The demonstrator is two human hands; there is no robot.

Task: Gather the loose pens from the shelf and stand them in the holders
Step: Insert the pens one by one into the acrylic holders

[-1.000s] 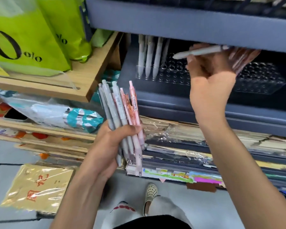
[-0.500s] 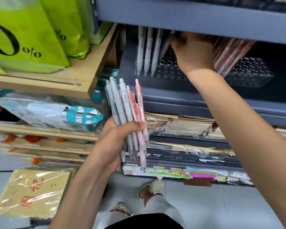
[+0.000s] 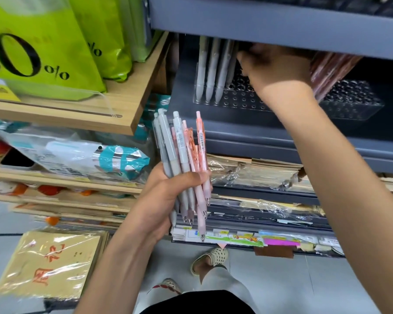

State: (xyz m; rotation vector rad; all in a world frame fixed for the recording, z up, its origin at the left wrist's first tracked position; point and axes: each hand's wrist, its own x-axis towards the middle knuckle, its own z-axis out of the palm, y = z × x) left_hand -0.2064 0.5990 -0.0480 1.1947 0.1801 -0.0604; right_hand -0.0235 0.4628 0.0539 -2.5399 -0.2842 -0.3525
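Left hand (image 3: pixel 168 196) grips a fat bundle of grey and pink pens (image 3: pixel 184 164), tips down. Right hand (image 3: pixel 275 69) has gone from holding one grey pen out front to reaching deep under the shelf, so it's probably slotted; grip unclear. Clear holder (image 3: pixel 247 98), dotted with round holes, stands three smooth grey pens (image 3: pixel 211 69) upright

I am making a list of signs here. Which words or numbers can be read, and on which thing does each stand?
"60%": large black print on the green bag, its left edge cut off.
"%": on the second green bag.
Red characters on the wrapped tan booklet: blurred.
Barcode stickers on the pens: too small.
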